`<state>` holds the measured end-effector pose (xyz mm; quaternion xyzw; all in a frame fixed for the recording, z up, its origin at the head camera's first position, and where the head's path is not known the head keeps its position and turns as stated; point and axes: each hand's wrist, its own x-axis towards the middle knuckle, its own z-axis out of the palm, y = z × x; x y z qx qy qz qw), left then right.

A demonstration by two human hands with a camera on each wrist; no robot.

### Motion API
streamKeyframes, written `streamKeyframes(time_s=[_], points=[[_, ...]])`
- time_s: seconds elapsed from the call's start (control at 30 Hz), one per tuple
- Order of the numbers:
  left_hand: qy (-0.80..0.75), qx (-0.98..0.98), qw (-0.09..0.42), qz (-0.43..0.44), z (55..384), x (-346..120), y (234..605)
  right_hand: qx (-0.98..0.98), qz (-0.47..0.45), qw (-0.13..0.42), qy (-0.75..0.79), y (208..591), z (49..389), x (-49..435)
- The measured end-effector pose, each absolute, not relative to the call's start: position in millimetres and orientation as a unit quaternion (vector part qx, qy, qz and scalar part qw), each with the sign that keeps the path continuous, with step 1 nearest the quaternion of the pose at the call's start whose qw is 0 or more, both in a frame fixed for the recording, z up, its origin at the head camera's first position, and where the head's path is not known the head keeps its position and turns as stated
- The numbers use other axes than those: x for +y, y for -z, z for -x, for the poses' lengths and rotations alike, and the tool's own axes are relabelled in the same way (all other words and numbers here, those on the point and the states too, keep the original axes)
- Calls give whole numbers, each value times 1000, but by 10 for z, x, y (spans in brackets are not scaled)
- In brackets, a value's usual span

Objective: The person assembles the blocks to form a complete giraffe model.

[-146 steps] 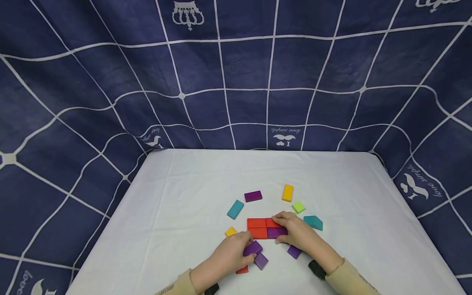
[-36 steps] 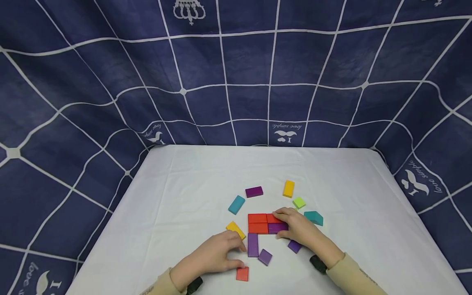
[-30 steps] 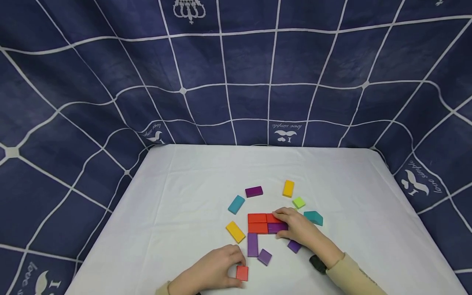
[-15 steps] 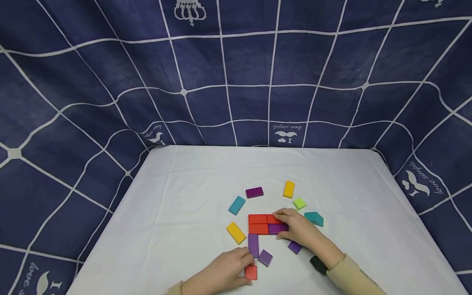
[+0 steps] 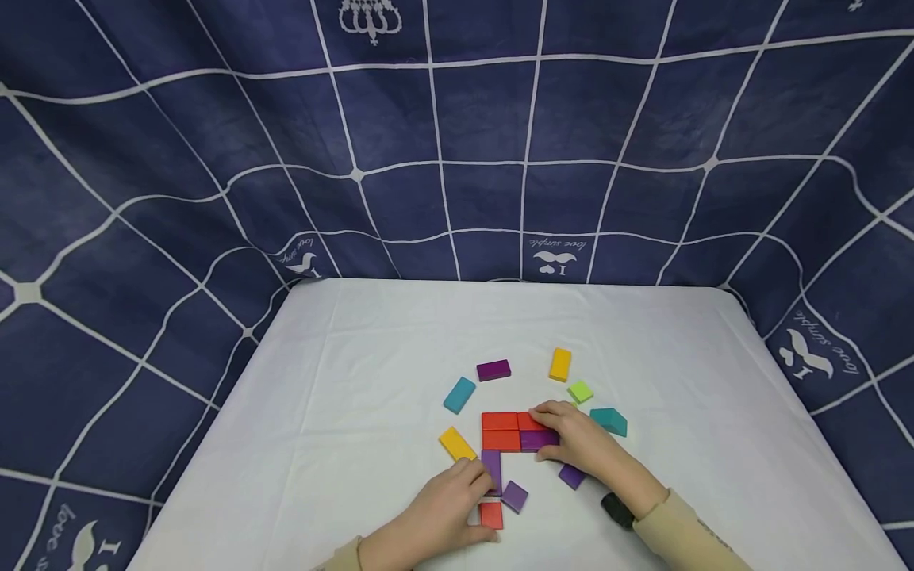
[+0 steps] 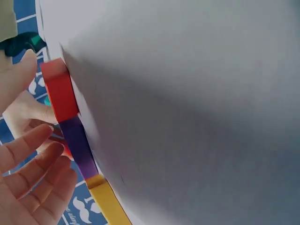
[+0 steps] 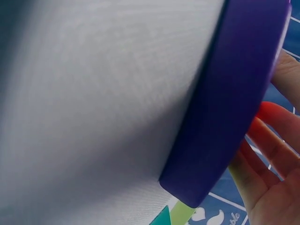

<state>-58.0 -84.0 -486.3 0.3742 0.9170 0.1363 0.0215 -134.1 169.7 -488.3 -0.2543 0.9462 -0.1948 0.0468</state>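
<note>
In the head view my left hand [image 5: 443, 507] is beside a small red square block [image 5: 491, 515], its thumb just below the block and its fingertips at an upright purple block [image 5: 491, 472]. The left wrist view shows these fingers fairly straight, with the thumb apart from the red block [image 6: 60, 89]. My right hand [image 5: 581, 440] spans a red block [image 5: 527, 422] and a purple block [image 5: 535, 441], fingertips on the far edge and thumb at the near edge. Both blocks are partly hidden by it. Two red blocks [image 5: 500, 431] lie flush against them on the left.
Loose on the white tabletop [image 5: 371, 381] lie yellow blocks [image 5: 457, 443], a blue block [image 5: 459, 395], a dark purple block [image 5: 493, 370], a lime block [image 5: 581, 391], a teal block [image 5: 609, 422] and small purple squares [image 5: 514, 496]. A blue curtain [image 5: 471, 198] hangs behind.
The left hand set the purple block upright below the red ones, then took the red square and slid it right and up to the purple block's near end. My right hand stayed put.
</note>
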Motion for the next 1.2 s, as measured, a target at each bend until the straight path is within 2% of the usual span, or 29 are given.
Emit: streamKeyframes(time_s=[0.17,0.7,0.8,1.0,1.07,1.2], points=[[-113,907,-8,-405,626,-830,4885,947,252,49,196,4881,1339,1698],[-126,910,9,-394,668,-806,4864,947,252,46,193,4899,1349,1703],[-144,923,-8,-357,686,-812,4863,946,254,48,195,4899,1354,1702],[-192,962,-96,-170,843,-898,4830,944,258,50,198,4888,1363,1703],[-194,967,-99,-131,901,-935,4829,945,256,53,199,4880,1362,1703],[-183,976,-53,-102,946,-974,4855,944,254,58,201,4870,1356,1706]])
